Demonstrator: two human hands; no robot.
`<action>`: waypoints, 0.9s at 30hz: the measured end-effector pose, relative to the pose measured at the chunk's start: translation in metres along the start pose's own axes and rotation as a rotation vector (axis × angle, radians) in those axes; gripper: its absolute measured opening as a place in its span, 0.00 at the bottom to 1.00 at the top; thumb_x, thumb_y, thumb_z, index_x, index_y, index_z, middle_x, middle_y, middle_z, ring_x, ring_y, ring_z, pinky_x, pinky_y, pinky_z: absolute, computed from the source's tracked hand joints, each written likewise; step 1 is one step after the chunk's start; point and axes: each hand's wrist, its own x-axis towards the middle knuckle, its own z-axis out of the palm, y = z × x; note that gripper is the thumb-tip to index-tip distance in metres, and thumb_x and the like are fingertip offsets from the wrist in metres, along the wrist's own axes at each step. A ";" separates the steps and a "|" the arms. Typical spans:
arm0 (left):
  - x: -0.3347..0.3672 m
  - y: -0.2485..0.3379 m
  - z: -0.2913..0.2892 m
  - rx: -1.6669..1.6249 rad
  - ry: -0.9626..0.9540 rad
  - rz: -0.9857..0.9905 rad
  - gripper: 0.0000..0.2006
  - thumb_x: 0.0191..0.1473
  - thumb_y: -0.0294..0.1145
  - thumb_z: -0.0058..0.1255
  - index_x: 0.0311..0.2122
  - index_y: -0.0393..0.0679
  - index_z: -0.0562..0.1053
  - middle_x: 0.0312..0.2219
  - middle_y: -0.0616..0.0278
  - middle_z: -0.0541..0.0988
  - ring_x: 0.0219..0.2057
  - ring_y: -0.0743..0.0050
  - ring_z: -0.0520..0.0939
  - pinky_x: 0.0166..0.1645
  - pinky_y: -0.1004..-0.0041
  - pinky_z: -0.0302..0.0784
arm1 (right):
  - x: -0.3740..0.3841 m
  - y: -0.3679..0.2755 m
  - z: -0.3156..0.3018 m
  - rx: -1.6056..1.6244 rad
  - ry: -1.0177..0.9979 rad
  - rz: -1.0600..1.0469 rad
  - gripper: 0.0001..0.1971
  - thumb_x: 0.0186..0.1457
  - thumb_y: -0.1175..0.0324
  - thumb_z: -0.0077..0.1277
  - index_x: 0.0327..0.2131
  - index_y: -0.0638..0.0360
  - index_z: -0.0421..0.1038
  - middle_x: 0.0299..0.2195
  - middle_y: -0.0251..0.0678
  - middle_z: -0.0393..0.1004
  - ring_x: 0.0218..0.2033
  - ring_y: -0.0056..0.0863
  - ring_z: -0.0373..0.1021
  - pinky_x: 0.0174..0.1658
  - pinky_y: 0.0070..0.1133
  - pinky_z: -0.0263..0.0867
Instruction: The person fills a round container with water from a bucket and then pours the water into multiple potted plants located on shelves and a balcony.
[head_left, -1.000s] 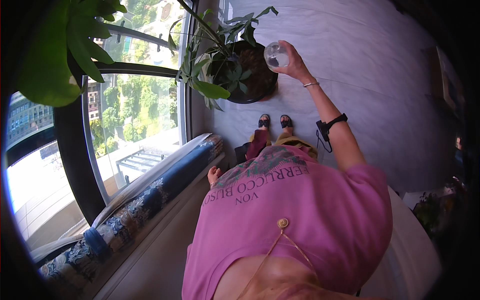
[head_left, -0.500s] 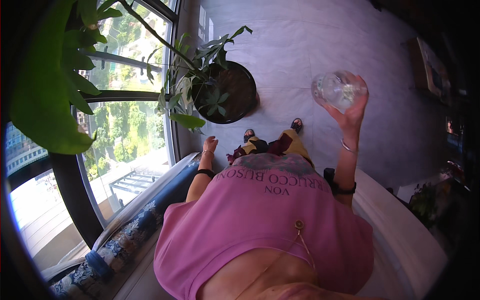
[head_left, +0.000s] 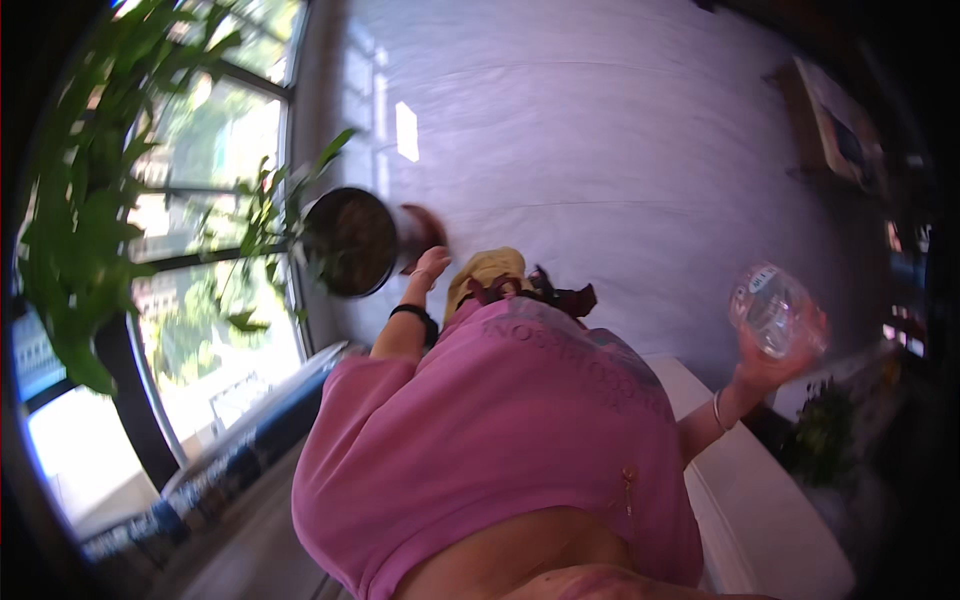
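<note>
My right hand (head_left: 788, 350) is out to the right, wrapped round a clear, rounded see-through container (head_left: 770, 310) with a small label on its side. Motion blur hides its exact kind and whether anything is inside. My left hand (head_left: 432, 264) hangs by my left side, in front of the brown stand of the plant pot (head_left: 350, 240) as seen from above. Its fingers look loosely apart and nothing shows in them, though they are slightly smeared.
At the left, a leafy plant (head_left: 85, 240) rises from the dark pot by tall windows (head_left: 215, 240). Pale tiled floor (head_left: 560, 120) stretches ahead. A white ledge (head_left: 740, 490) runs along my right, near a smaller plant (head_left: 825, 430). A wooden-sided piece (head_left: 810, 120) stands far right.
My right hand and the container have shifted right and nearer to me in the view. My body has turned and stepped; the pot and windows sit further left, and my feet are hidden.
</note>
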 end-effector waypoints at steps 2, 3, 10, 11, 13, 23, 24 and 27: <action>0.034 -0.004 0.006 0.022 -0.112 0.032 0.13 0.47 0.36 0.48 0.36 0.38 0.73 0.28 0.58 0.76 0.31 0.72 0.75 0.35 0.69 0.71 | 0.012 0.031 -0.016 -0.238 0.077 0.128 0.36 0.33 0.65 0.63 0.49 0.65 0.60 0.48 0.44 0.61 0.51 0.38 0.59 0.53 0.33 0.60; 0.043 0.008 0.001 -0.012 -0.221 -0.054 0.14 0.44 0.35 0.50 0.34 0.36 0.72 0.31 0.52 0.77 0.33 0.58 0.77 0.38 0.64 0.71 | 0.005 0.050 -0.011 -0.021 0.166 0.201 0.39 0.32 0.64 0.63 0.51 0.65 0.58 0.49 0.43 0.60 0.51 0.36 0.58 0.53 0.32 0.59; 0.152 0.085 0.035 -0.041 -0.325 -0.214 0.06 0.47 0.33 0.46 0.28 0.42 0.70 0.18 0.59 0.71 0.17 0.65 0.72 0.18 0.63 0.64 | 0.032 0.131 -0.076 0.014 0.425 0.411 0.49 0.34 0.64 0.64 0.58 0.60 0.43 0.54 0.41 0.56 0.55 0.33 0.54 0.57 0.31 0.54; 0.168 0.099 0.041 -0.005 -0.318 -0.373 0.06 0.49 0.33 0.46 0.31 0.43 0.70 0.21 0.59 0.72 0.19 0.66 0.73 0.19 0.63 0.66 | 0.039 0.135 -0.080 0.022 0.484 0.482 0.49 0.33 0.66 0.65 0.58 0.60 0.43 0.54 0.41 0.56 0.55 0.34 0.54 0.57 0.31 0.53; 0.219 0.187 0.082 0.087 -0.375 -0.544 0.08 0.52 0.32 0.46 0.38 0.44 0.71 0.27 0.60 0.75 0.23 0.67 0.77 0.21 0.62 0.69 | 0.057 0.159 -0.101 -0.047 0.622 0.512 0.49 0.32 0.67 0.65 0.58 0.60 0.44 0.54 0.41 0.55 0.55 0.34 0.55 0.58 0.31 0.53; 0.424 0.616 0.339 0.317 -0.596 0.304 0.18 0.43 0.24 0.55 0.43 0.44 0.70 0.20 0.61 0.76 0.18 0.76 0.73 0.21 0.75 0.67 | 0.079 0.257 -0.196 -0.604 0.875 0.624 0.51 0.27 0.70 0.69 0.56 0.60 0.47 0.51 0.40 0.59 0.52 0.31 0.60 0.54 0.27 0.59; 0.433 0.655 0.374 0.349 -0.634 0.378 0.18 0.44 0.25 0.54 0.43 0.43 0.70 0.20 0.63 0.76 0.19 0.76 0.74 0.24 0.74 0.69 | 0.075 0.269 -0.205 -0.629 0.915 0.640 0.51 0.27 0.70 0.69 0.56 0.60 0.47 0.51 0.40 0.59 0.52 0.31 0.60 0.54 0.27 0.59; 0.474 0.763 0.455 0.361 -0.629 0.696 0.18 0.48 0.32 0.51 0.47 0.48 0.69 0.22 0.66 0.75 0.18 0.81 0.71 0.17 0.80 0.61 | 0.089 0.321 -0.250 -0.544 0.982 0.626 0.49 0.28 0.70 0.69 0.56 0.60 0.49 0.51 0.40 0.61 0.51 0.31 0.61 0.54 0.27 0.59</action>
